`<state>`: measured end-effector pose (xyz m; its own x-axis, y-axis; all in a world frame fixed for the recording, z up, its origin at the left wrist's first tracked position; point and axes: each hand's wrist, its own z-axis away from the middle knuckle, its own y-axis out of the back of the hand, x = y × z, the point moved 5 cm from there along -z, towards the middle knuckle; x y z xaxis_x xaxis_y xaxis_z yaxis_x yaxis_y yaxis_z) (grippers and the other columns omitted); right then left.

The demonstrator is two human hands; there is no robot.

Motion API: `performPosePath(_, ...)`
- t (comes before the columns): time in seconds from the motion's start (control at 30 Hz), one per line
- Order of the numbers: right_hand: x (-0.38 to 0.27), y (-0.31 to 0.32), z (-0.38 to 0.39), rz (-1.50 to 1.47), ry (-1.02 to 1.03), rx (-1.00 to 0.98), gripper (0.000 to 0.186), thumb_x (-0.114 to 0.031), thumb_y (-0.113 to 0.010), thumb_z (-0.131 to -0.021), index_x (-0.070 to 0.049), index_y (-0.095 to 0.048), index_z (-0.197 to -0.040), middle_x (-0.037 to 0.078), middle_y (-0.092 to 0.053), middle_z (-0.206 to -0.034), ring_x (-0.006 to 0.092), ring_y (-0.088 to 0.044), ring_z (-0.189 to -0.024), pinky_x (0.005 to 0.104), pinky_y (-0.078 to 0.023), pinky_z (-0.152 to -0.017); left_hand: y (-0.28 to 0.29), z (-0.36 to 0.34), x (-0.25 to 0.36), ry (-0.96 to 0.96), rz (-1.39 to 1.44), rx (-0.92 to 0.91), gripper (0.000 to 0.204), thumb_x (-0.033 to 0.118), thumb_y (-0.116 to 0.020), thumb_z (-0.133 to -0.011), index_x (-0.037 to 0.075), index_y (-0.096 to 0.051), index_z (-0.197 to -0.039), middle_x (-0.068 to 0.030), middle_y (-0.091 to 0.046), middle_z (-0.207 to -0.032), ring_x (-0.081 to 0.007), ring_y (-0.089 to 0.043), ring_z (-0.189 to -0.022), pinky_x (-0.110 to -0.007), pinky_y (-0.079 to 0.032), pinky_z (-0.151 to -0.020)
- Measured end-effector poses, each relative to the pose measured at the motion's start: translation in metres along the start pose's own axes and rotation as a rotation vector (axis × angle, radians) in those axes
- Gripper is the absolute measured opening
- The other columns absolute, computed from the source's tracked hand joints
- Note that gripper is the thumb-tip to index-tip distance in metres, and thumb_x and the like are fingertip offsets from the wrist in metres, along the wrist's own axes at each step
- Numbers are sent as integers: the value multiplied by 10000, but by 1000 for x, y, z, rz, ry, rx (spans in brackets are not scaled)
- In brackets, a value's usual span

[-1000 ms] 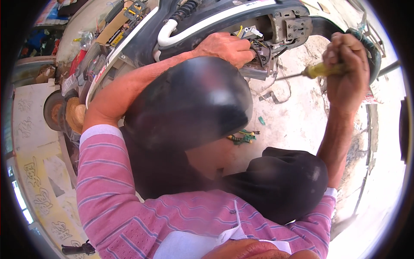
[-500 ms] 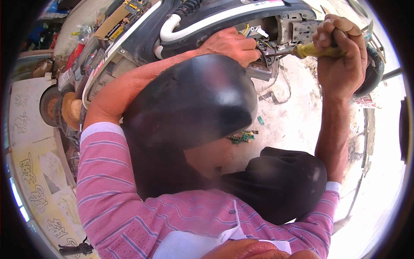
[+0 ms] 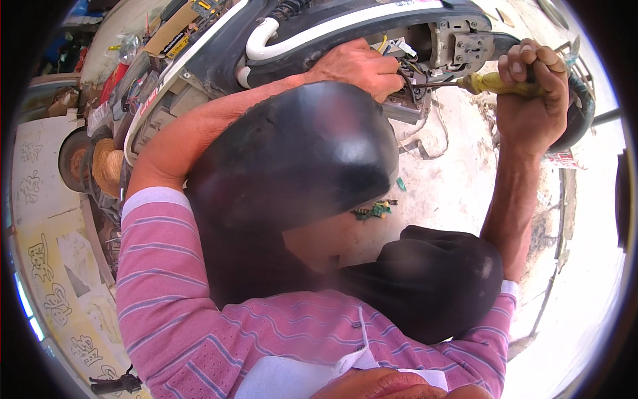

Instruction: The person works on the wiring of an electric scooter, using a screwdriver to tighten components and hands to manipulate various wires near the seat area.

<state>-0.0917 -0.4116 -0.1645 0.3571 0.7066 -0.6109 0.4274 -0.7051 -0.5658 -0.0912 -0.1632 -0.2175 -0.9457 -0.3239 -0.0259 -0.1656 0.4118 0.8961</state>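
My right hand (image 3: 535,106) grips a yellow-handled screwdriver (image 3: 485,83), its shaft pointing left into a wired metal component (image 3: 409,100) on a black and white vehicle body (image 3: 332,26). My left hand (image 3: 362,70) has its fingers curled at that component, beside the screwdriver's tip; what they hold is hidden. Loose wires and white connectors (image 3: 402,48) show just above. A bolted metal bracket (image 3: 458,43) is to their right. A glossy black padded shape, apparently a seat (image 3: 312,153), lies under my left forearm.
Left are a cardboard box (image 3: 166,33), a straw hat (image 3: 105,169), a wheel (image 3: 73,159) and a lettered board (image 3: 46,266). Small green items (image 3: 375,209) lie on the pale floor (image 3: 432,193). A black curved part (image 3: 578,123) is behind my right hand; my dark-trousered knee (image 3: 458,279) is below.
My right hand has brought the screwdriver's tip up and left into the component since a second ago, and has dipped slightly in the last half second. My left hand has shifted slightly up and right.
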Motion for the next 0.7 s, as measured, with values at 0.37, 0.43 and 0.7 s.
performPosePath(0.37, 6, 34, 13, -180, 29, 216, 233, -3, -456, -926, 41, -607, -1097, 160, -621, -1027, 225, -516, -812, 360, -446, -724, 1, -3, 0, -2, 39, -36, 165, 87, -709, -774, 100, -716, -938, -16, -575, -802, -208, -632, -766, -354, -496, -731)
performPosePath(0.43, 4, 36, 22, -142, 102, 288, 214, -16, -437, -956, 43, -599, -1084, 162, -632, -980, 230, -559, -799, 364, -485, -736, -1, -4, 0, -3, 49, -31, 160, 86, -710, -778, 96, -713, -937, -18, -573, -803, -211, -631, -764, -355, -495, -729)
performPosePath(0.7, -20, -51, 64, 1036, 473, -213, 160, -70, -608, -1010, 59, -575, -1099, 199, -693, -954, 217, -694, -848, 331, -594, -743, -2, 0, -2, 5, 63, -37, 165, 76, -717, -763, 92, -695, -926, -24, -567, -805, -220, -628, -760, -353, -492, -716)
